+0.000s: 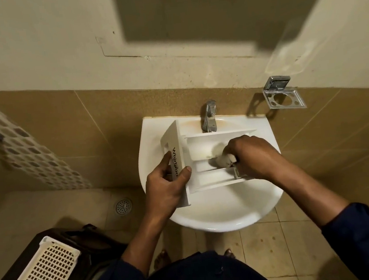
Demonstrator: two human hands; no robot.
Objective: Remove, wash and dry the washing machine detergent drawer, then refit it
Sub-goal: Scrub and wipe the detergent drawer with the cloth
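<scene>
Centrally, the drawer [199, 153] hangs over a white sink [222, 223] against tan tiles [64, 129].

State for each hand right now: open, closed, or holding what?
Left hand: closed, gripping the detergent drawer by its front panel.
Right hand: closed, pinching a pale wad, cloth or sponge, inside the drawer.

The detergent drawer front panel [174, 138] is carrying black brand lettering reading "Whirlpool", running lengthwise along it. The left hand [165, 187] is hiding the word's end. No other text is showing legibly.
</scene>
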